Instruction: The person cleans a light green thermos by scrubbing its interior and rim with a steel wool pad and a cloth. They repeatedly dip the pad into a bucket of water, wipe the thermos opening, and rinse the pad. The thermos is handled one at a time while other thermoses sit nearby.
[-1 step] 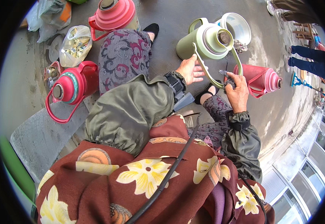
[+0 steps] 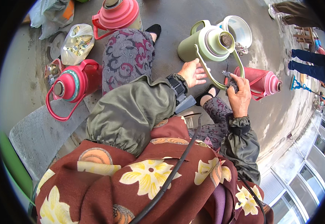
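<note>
A pale green thermos flask (image 2: 207,43) stands on the concrete ground in front of me, its long loop handle swung down toward me. My left hand (image 2: 193,72) is spread against the flask's lower side, next to that handle, and holds nothing. My right hand (image 2: 239,93) grips a small dark scouring wad (image 2: 230,83) close to the handle's right end. Just beyond my right hand a red flask (image 2: 261,82) lies on its side.
A red flask with a pink lid (image 2: 73,82) sits at my left knee, and a pink-topped flask (image 2: 117,15) stands farther off. A white tub (image 2: 240,30) is behind the green flask. A clear bag (image 2: 76,43) lies at left. Another person's legs (image 2: 308,63) stand at right.
</note>
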{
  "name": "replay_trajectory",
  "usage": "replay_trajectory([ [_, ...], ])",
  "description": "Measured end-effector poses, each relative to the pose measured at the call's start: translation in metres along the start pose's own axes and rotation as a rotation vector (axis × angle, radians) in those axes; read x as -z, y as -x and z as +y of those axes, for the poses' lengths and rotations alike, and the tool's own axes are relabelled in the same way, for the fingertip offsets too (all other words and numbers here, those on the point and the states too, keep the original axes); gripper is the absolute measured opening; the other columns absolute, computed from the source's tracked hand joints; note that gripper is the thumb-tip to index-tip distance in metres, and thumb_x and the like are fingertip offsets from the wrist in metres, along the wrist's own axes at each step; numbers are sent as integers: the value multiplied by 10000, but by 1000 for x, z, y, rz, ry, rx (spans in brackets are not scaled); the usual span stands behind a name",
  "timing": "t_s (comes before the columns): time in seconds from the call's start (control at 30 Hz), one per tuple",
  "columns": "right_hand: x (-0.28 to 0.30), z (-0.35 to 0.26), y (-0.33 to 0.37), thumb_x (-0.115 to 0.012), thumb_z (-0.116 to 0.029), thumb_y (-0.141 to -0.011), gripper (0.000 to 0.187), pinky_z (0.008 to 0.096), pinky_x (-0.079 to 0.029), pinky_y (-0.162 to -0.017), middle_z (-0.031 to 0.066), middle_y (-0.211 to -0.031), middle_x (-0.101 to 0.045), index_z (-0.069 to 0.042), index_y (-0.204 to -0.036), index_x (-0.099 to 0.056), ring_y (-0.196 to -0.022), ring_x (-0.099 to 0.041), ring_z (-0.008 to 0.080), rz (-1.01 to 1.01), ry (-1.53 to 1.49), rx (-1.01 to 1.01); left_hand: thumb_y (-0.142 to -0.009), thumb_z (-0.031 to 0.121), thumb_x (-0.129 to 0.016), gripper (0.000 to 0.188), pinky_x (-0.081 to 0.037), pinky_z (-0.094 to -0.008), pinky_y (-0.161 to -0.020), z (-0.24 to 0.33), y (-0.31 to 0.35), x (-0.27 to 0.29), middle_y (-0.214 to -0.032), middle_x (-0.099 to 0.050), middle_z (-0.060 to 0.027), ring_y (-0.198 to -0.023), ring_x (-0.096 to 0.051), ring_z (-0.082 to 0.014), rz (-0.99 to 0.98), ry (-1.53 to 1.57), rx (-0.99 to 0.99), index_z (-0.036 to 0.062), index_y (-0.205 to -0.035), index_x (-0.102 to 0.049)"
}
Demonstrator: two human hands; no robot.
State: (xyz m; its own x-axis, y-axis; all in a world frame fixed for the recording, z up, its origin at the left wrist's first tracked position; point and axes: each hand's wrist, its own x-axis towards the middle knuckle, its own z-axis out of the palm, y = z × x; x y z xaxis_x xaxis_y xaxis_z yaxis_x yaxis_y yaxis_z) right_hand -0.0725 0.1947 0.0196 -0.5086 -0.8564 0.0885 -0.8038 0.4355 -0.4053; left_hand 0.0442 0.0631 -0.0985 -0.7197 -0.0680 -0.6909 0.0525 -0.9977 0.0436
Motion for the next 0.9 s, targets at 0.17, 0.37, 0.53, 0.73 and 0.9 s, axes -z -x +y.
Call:
replay_trajectory([
  [0.17, 10, -49, -10, -642, -33, -661, 367, 382, -438, -769, 89, -983, -555, -104, -1020, -658, -907, -540, 278, -217, 224, 422, -936, 84, -436, 206, -460, -489, -889, -31, 9, -2, -997, -605, -59, -1044, -568, -219, -186, 106, 28, 69, -1108, -549],
  [0.37, -27, -45, -49, -653, -139, -676, 156, 384, -451, -702, 63, -877, -543, -117, -830, -663, -905, -539, 269, -603, 599, 723, -944, 458, -419, 466, -447, -463, -851, -42, 4, 2, -993, -627, -72, -954, -591, -252, -259, 331, 8, 60, -1151, -545],
  [0.53, -86, -72, -109, -664, -188, -679, 111, 350, -495, -670, 63, -899, -589, -110, -748, -702, -888, -576, 246, -678, 825, 792, -770, 830, -315, 898, -383, -472, -918, -35, 5, -4, -1122, -611, -128, -1089, -554, -277, -328, 412, 21, 87, -1251, -463],
  [0.73, -54, -89, -93, -643, -178, -725, 93, 340, -506, -679, 66, -886, -597, -123, -760, -710, -854, -598, 242, -856, 955, 725, -739, 856, -317, 975, -400, -476, -909, -31, 7, -7, -1182, -577, -152, -1064, -567, -296, -278, 410, 28, 76, -1319, -390],
  [0.9, -60, -77, -92, -656, -189, -729, 123, 354, -515, -699, 76, -921, -608, -116, -809, -715, -879, -604, 253, -841, 986, 678, -754, 844, -312, 983, -399, -454, -936, -31, 9, -6, -1188, -581, -118, -1074, -563, -245, -270, 404, 91, 47, -1325, -380],
])
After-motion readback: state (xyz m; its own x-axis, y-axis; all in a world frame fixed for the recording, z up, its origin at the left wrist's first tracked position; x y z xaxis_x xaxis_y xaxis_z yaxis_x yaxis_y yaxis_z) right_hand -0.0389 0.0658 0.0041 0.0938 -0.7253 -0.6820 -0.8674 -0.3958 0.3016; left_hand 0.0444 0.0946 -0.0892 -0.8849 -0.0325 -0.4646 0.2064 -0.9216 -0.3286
